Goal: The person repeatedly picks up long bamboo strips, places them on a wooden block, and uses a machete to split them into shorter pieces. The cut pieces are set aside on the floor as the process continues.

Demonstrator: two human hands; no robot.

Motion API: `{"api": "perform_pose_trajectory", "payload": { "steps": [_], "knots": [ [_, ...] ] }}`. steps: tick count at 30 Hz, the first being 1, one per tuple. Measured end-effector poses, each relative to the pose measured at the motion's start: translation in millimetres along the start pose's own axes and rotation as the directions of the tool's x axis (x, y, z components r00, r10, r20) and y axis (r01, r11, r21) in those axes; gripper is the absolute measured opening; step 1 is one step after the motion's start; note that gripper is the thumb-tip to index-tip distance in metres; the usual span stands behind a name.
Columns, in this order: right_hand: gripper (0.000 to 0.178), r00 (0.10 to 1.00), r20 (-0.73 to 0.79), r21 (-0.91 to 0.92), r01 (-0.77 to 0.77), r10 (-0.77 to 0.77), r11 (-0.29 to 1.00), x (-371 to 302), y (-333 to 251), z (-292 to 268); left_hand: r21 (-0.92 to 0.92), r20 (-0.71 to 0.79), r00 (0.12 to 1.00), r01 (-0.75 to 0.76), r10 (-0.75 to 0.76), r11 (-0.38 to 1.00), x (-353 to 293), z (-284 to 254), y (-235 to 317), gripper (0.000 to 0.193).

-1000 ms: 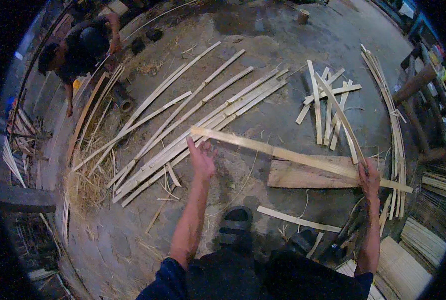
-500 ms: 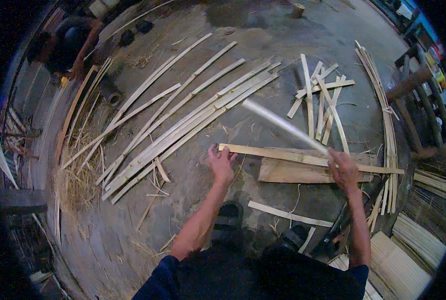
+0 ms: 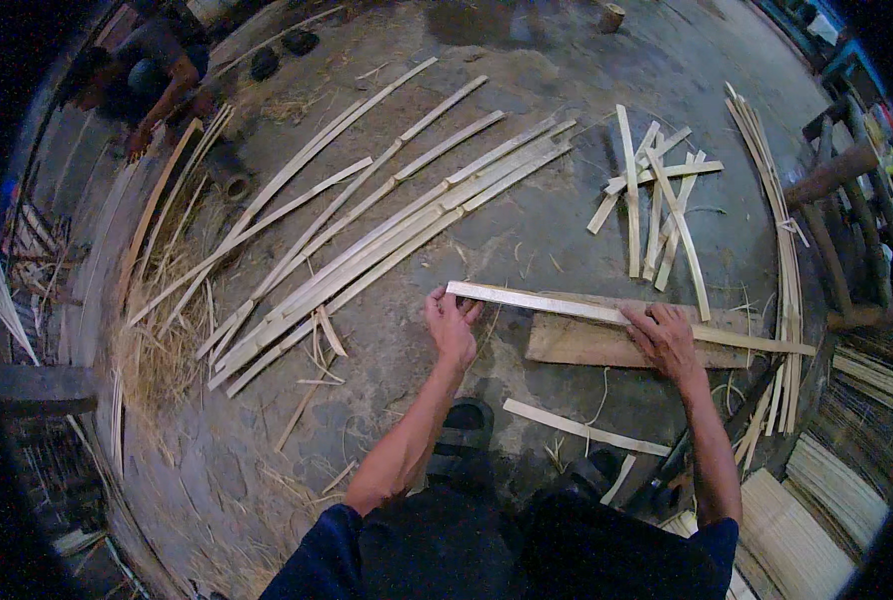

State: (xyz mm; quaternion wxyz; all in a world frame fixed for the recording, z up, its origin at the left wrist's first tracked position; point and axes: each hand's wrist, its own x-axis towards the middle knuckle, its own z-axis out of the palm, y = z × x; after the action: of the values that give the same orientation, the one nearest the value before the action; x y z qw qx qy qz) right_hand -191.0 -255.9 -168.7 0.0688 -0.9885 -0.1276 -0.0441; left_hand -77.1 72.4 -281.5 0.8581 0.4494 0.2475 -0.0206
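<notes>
A long bamboo strip lies slantwise over a wooden board in front of me, its far right end reaching the bundle there. On top of its left part rests a shorter pale strip, the left ends of the two about level. My left hand is closed in a pinch on the long strip's left end, where the shorter one meets it. Over the shorter strip's right end, my right hand has its fingers closed; the palm side is hidden.
Long split bamboo lengths lie fanned out on the left. Short strips are piled ahead right, beside a long tied bundle. A loose strip lies near my feet. Another person bends at the far left.
My right hand has swung the shorter strip down from a raised slant and laid it along the long strip. The left hand keeps its grip on the long strip's end.
</notes>
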Motion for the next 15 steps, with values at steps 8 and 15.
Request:
{"api": "perform_pose_trajectory", "payload": {
  "steps": [8, 15],
  "knots": [
    [0.039, 0.996, -0.064, 0.004, -0.057, 0.058, 0.998, -4, 0, 13, 0.154, -0.053, 0.999, 0.008, 0.001, 0.988, -3, 13, 13, 0.027],
    [0.033, 0.871, -0.299, 0.256, -0.320, 0.389, 0.912, -23, 22, 11, 0.250, -0.053, 0.998, -0.006, 0.020, 0.968, 5, 7, 6, 0.027]
  ]
}}
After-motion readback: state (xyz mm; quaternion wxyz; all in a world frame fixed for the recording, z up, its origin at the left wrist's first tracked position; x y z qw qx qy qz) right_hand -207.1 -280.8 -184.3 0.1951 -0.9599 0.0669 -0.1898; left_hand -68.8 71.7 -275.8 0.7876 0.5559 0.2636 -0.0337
